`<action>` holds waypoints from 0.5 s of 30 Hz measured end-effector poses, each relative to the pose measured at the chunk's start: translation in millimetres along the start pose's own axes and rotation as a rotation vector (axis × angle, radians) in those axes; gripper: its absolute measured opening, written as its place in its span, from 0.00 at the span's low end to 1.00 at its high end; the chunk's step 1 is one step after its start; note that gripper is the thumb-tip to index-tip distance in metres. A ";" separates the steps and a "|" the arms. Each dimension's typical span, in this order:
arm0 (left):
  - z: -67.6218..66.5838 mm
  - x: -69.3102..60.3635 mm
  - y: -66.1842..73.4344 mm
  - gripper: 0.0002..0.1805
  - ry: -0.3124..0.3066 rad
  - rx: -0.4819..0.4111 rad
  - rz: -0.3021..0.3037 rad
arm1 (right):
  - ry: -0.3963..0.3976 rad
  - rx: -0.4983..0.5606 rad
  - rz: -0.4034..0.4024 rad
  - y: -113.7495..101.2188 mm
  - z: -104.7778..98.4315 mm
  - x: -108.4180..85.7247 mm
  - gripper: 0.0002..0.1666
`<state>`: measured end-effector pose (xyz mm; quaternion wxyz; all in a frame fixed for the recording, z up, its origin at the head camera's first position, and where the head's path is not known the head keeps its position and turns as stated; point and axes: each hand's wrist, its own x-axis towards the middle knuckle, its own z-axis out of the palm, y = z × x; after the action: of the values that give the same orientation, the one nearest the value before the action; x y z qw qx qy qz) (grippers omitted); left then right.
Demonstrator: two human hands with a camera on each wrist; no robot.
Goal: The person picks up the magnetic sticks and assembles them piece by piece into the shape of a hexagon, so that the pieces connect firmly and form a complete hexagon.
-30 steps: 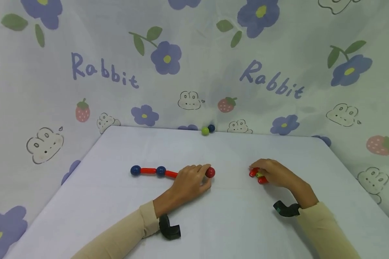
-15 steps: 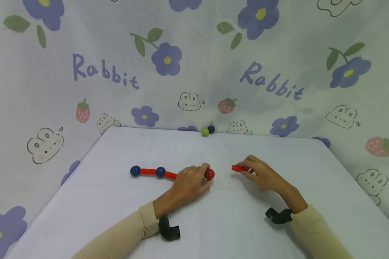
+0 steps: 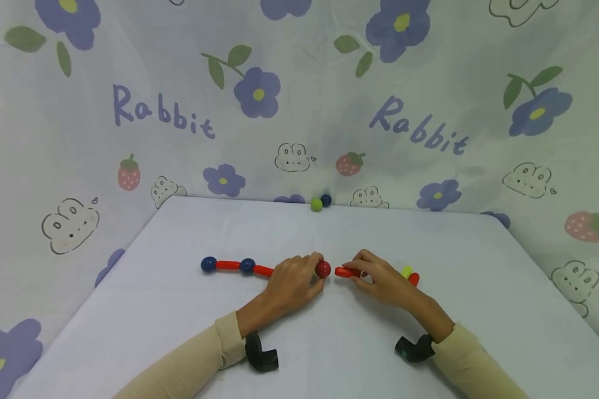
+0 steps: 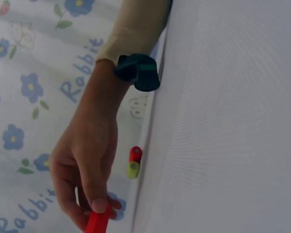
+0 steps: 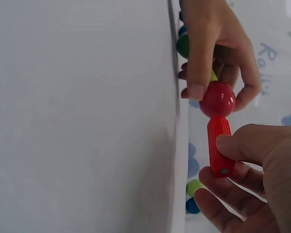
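In the head view my left hand (image 3: pixel 292 284) holds the end of a chain of balls and rods, its fingertips around a red ball (image 3: pixel 323 269). The chain runs left through a red rod (image 3: pixel 263 270), a blue ball (image 3: pixel 247 266), another red rod (image 3: pixel 227 265) and a second blue ball (image 3: pixel 208 264). My right hand (image 3: pixel 390 281) pinches a loose red rod (image 3: pixel 346 272) between thumb and fingers. A small gap parts that rod from the ball in the head view; in the right wrist view the rod (image 5: pixel 218 145) lines up with the red ball (image 5: pixel 217 99).
Behind my right hand lie a yellow-green rod (image 3: pixel 406 271) and a red rod (image 3: pixel 414 279). A green ball (image 3: pixel 316 204) and a blue ball (image 3: pixel 326 200) sit at the far edge of the white table (image 3: pixel 219 343), before a patterned cloth.
My right hand has lifted a red rod from the small group on the right and carried it left, close to the red ball. My left hand stays in place.
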<state>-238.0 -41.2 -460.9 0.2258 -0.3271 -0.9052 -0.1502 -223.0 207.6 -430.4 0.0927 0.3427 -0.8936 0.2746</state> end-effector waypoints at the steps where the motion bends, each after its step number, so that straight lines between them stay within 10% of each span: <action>1: 0.4 -0.3 0.0 0.23 -0.002 0.004 0.002 | 0.003 0.003 -0.002 -0.5 1.5 -0.1 0.20; 15: -2.8 -0.6 -1.0 0.28 -0.017 0.163 0.102 | 0.012 0.009 -0.030 -2.5 14.9 2.8 0.20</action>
<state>-237.4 -43.5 -459.0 0.2514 -0.3546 -0.8985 -0.0616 -223.1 196.2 -440.7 0.1007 0.3547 -0.8865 0.2796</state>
